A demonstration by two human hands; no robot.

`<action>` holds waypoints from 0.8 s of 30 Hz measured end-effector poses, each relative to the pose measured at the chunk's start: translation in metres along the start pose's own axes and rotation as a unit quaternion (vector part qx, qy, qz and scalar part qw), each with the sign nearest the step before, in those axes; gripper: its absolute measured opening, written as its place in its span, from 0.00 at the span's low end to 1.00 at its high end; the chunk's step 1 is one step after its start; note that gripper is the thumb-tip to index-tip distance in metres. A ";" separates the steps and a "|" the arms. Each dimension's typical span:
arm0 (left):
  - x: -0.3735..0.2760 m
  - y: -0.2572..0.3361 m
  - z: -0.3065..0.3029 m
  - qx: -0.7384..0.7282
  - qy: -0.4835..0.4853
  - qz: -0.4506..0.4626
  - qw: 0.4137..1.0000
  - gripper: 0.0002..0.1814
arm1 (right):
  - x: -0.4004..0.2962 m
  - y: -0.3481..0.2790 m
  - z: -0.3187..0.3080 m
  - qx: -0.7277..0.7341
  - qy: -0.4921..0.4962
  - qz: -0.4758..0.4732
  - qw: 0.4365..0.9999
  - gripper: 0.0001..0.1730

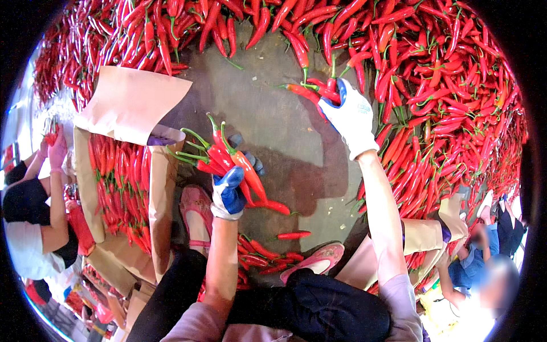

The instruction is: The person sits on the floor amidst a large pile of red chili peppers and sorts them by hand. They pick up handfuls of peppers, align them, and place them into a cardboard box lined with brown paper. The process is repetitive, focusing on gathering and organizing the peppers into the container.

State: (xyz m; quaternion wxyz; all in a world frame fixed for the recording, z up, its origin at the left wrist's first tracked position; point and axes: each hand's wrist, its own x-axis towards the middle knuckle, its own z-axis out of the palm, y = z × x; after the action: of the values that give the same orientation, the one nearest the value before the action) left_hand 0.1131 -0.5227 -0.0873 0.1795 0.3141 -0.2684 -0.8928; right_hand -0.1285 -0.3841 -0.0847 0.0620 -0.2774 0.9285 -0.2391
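Observation:
My left hand (230,192), in a white and blue coated glove, holds a bunch of red chili peppers (222,156), their green stems pointing up and to the left. Further up and to the right, my right hand (348,113), in the same kind of glove, has its fingers around a few red chili peppers (327,92) near the edge of the large pile. A paper-lined box (160,201) with rows of chili peppers (122,184) stands left of my left hand, and a brown paper flap (136,100) rises at its far end.
A large heap of red chili peppers (448,85) curves around the top and right of the grey floor (273,94). Loose peppers (260,256) lie between my feet. Another paper-lined box (421,235) is at the right. Other people work at the far left and far right.

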 end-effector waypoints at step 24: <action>0.005 0.014 -0.014 -0.006 -0.007 0.008 1.000 0.40 | -0.092 -0.055 0.006 -0.043 -0.396 -0.164 0.903 0.32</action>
State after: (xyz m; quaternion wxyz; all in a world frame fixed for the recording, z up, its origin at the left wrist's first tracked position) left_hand 0.1209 -0.5413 -0.0899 0.1868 0.3043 -0.2669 -0.8951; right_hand -0.0235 -0.3766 -0.0652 0.3725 -0.4999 0.7781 -0.0764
